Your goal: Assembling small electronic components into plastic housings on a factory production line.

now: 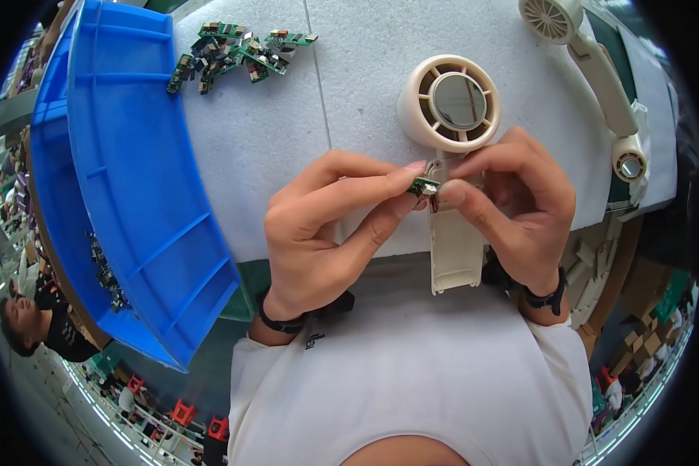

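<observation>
In front of me lies a cream handheld fan [450,102], its round head with a mirror-like disc away from me and its opened handle [456,248] toward my body. My left hand [338,221] pinches a small green circuit board [422,186] between thumb and fingertips, just over the handle's upper end. A pale connector sits on the board, and dark thin wires [433,203] hang below it. Close against the board's right side is my right hand [520,202], thumb and fingers drawn together; what lies between them is hidden.
Several loose circuit boards [237,54] are piled on the white foam tabletop [264,155]. A big blue bin [136,171] stands at the left with more boards [107,272] inside. Another cream fan [602,85] lies far right. A person [46,322] is beyond the bin.
</observation>
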`<state>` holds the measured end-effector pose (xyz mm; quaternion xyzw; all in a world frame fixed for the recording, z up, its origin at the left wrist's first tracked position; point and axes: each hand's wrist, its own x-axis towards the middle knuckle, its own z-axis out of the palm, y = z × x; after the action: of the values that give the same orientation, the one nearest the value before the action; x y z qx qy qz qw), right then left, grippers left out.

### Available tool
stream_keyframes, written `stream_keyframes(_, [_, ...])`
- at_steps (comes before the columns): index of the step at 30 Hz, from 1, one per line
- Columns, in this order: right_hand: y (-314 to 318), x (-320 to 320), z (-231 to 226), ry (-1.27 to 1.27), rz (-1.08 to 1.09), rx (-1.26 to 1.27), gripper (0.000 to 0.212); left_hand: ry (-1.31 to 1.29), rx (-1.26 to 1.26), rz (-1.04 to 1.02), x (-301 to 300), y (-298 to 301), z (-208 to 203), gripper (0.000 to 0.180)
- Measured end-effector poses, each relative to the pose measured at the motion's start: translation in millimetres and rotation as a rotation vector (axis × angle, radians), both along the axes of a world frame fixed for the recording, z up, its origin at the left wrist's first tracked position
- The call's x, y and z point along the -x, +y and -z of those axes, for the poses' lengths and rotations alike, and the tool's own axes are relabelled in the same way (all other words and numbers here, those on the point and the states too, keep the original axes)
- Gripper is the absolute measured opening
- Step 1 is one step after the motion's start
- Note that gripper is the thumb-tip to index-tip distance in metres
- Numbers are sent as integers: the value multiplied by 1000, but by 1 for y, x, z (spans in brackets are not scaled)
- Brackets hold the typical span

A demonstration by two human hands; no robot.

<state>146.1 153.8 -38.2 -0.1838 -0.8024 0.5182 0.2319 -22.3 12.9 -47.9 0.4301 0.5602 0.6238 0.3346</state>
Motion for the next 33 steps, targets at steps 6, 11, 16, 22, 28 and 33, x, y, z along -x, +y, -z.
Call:
stream_keyframes(6, [-11, 14, -23, -253, 195, 449, 39, -225, 48, -27, -4, -2, -6, 32])
stream_keyframes(11, [-16, 17, -19, -154, 136, 586, 43, -268, 39, -110, -10, 0, -4, 32])
stream_keyframes(16, [-22, 22, -8, -83, 169, 506, 44, -137, 11, -224, -18, 5, -2, 31])
stream_keyframes(22, [-24, 26, -7, -118, 159, 473, 45, 32, 10, -340, -23, 7, 3, 31])
stream_keyframes(28, [-26, 28, -8, -115, 182, 499, 45, 208, -19, -404, -25, 12, 5, 32])
stream_keyframes(33, [-19, 28, -12, -119, 137, 531, 45, 179, -71, -372, -20, 13, 8, 33])
